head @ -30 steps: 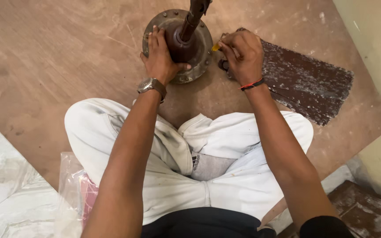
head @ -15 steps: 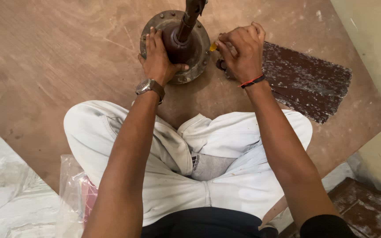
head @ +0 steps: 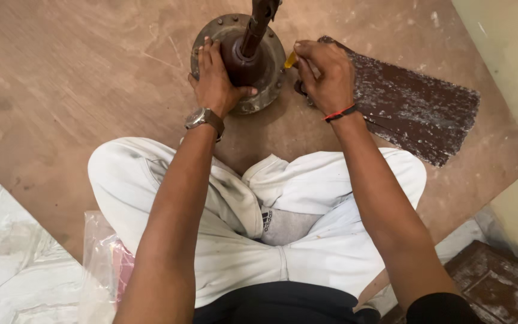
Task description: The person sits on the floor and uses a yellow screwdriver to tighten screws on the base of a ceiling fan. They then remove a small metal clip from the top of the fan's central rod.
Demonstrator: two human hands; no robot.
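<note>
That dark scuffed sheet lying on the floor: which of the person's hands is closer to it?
Right. The right hand hovers at the dark sheet's near edge; the left hand rests on the round metal hub, farther away.

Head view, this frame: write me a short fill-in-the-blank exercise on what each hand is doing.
1. The left hand rests on the round rusty metal ____, from whose middle a shaft rises.
2. The right hand pinches a small tool with a ____ handle at the flange's edge.
3. The left wrist wears a ____.
4. A dark stained sheet lies on the wooden board to the person's ____.

Missing words: flange; yellow; wristwatch; right
</note>
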